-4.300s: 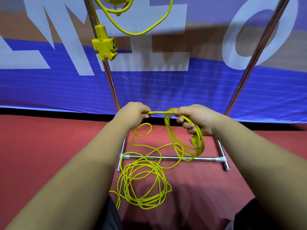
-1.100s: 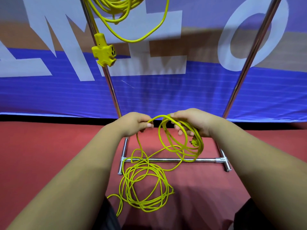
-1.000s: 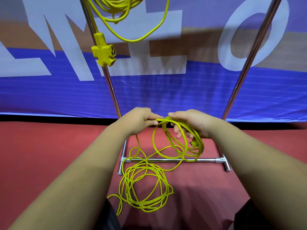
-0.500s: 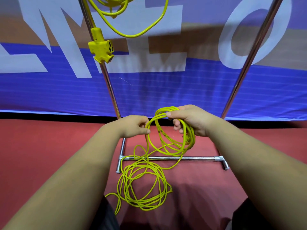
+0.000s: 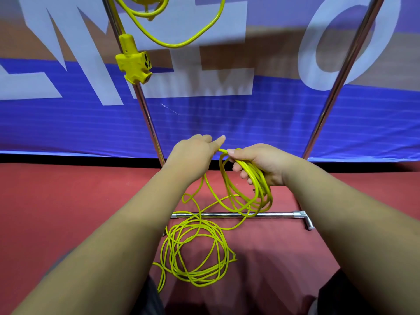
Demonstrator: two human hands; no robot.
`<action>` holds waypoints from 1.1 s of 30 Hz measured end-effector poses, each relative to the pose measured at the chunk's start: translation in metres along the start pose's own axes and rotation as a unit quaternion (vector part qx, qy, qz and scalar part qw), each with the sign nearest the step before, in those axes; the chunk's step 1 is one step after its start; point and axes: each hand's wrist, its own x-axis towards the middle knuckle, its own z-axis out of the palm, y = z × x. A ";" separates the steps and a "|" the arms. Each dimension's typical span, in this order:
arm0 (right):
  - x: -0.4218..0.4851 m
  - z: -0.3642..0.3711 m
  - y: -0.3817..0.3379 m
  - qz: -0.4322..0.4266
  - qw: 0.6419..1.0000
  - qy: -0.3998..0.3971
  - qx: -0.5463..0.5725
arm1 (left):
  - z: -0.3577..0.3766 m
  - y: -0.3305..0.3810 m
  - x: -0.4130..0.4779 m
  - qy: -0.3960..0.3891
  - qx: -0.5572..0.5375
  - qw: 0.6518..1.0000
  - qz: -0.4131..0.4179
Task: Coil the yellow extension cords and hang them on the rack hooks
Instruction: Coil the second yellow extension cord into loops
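Note:
A thin yellow extension cord lies in a loose pile [image 5: 195, 253] on the red floor. From it a strand rises to my hands. My right hand [image 5: 256, 162] grips several hanging loops [image 5: 247, 194] of this cord. My left hand [image 5: 195, 155] is close beside it and pinches the strand that leads into the loops. A second yellow cord [image 5: 181, 30] hangs coiled high on the rack, with its yellow multi-outlet block [image 5: 135, 64] dangling against the left pole [image 5: 145, 110]. The hooks are out of view above.
The chrome rack has a right pole [image 5: 336, 87] and a low base bar [image 5: 238, 215] on the floor under the loops. A blue banner [image 5: 227, 121] with large white letters stands right behind the rack. My legs are at the bottom edge.
My left hand rose from below the coil and brought a new length of cord up to my right hand's thumb. The held loops hang a little lower.

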 end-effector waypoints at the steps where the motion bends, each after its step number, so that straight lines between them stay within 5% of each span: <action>1: -0.001 0.000 0.000 0.001 1.000 0.003 0.002 | -0.002 0.001 -0.001 0.000 -0.017 1.000 0.001; 11: -0.005 0.000 -0.004 0.014 0.999 -0.005 0.048 | -0.010 0.006 -0.007 0.045 -0.162 0.982 0.081; 16: -0.001 -0.001 -0.004 -0.003 0.996 -0.035 0.079 | -0.008 0.001 -0.006 0.001 -0.332 0.943 -0.012; 22: 0.001 -0.002 -0.006 0.001 0.997 -0.056 0.053 | 0.015 -0.012 -0.012 -0.082 -0.296 0.947 -0.092; 27: 0.000 -0.002 -0.003 0.007 0.999 -0.041 0.001 | 0.029 -0.013 -0.008 -0.138 -0.231 0.961 -0.070; 33: -0.002 -0.003 -0.001 0.035 0.998 -0.044 0.003 | 0.042 -0.003 -0.013 -0.153 -0.309 0.937 -0.048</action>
